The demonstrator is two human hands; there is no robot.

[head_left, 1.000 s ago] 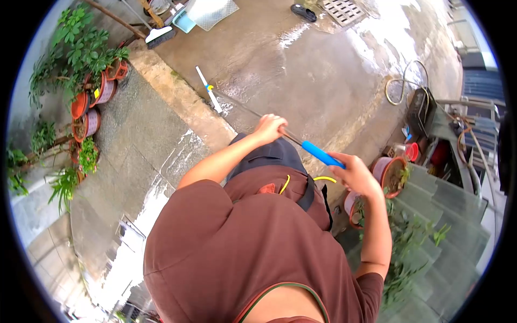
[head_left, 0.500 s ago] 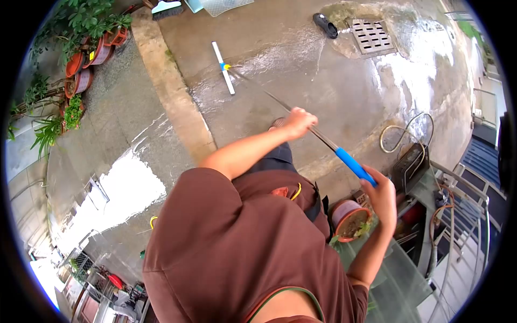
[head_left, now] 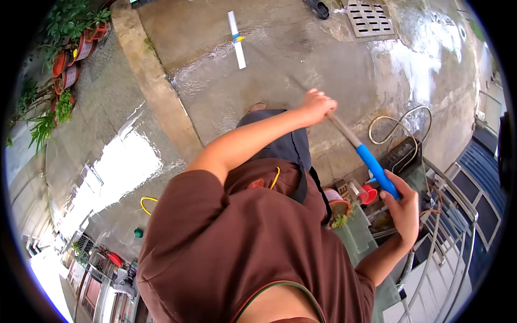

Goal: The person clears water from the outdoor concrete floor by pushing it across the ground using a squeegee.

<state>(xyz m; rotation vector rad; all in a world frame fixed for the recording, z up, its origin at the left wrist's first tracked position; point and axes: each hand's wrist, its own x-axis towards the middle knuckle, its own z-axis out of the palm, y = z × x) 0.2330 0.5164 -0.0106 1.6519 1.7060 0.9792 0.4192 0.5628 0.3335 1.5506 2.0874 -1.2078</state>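
Note:
A floor squeegee slants across the view, with its white blade (head_left: 240, 55) on the wet concrete and a blue-and-yellow joint (head_left: 237, 38) at its middle. My left hand (head_left: 319, 106) is wrapped round the thin metal pole (head_left: 344, 129), partway up it. My right hand (head_left: 403, 207) grips the end of the blue handle (head_left: 377, 169), thumb lying along its side. The lower pole is blurred near the blade. One shoe (head_left: 256, 107) shows in front of the dark trousers.
A slotted drain cover (head_left: 371, 21) lies at the top, beside a black clog (head_left: 318, 8). Potted plants (head_left: 67, 78) line the left edge. A hose (head_left: 401, 123) loops on the right, near a metal railing (head_left: 455, 196). Red cups (head_left: 368, 195) and a planter (head_left: 338, 207) stand by my right side.
Both hands have shifted right in the view, still on the squeegee. Its blade appears higher and slightly right. The view has moved too, so the drain and clog sit nearer the top.

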